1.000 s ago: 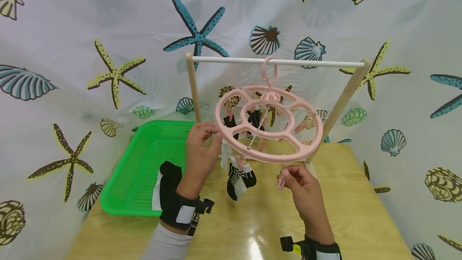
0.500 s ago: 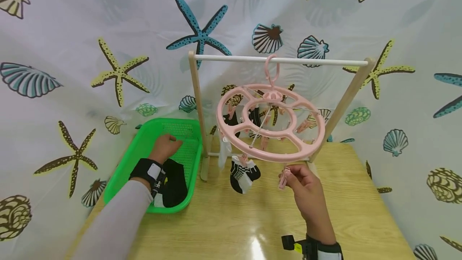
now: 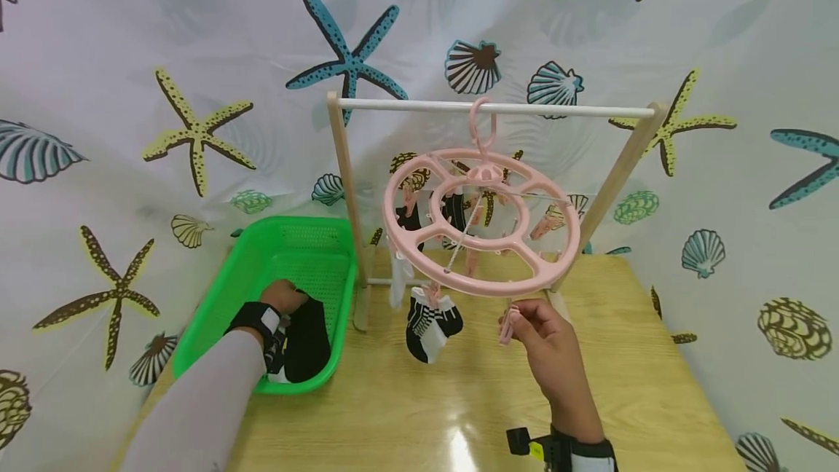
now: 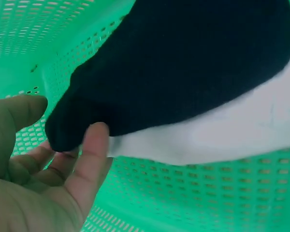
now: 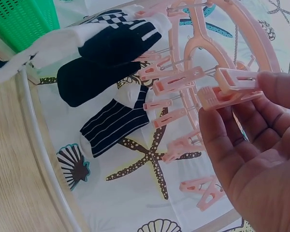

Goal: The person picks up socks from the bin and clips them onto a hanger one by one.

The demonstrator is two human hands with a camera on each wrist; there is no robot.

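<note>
In the head view my left hand is inside the green basket, at the end of a black sock. The left wrist view shows the fingers touching the sock's tip from below, while the thumb stands apart from it. A white sock lies beneath the black one. My right hand pinches a pink clothespin between thumb and fingers, below the rim of the round pink hanger. The clothespin hangs from that hanger, and no cloth shows in it.
A stand's white bar carries the hanger by its hook. Black-and-white socks, a white sock and a striped sock hang from it. Several other clothespins dangle there. A wooden table lies underneath.
My left hand has moved left and down from the hanger's rim into the basket, reaching the black sock. My right hand keeps its hold on the clothespin at about the same place.
</note>
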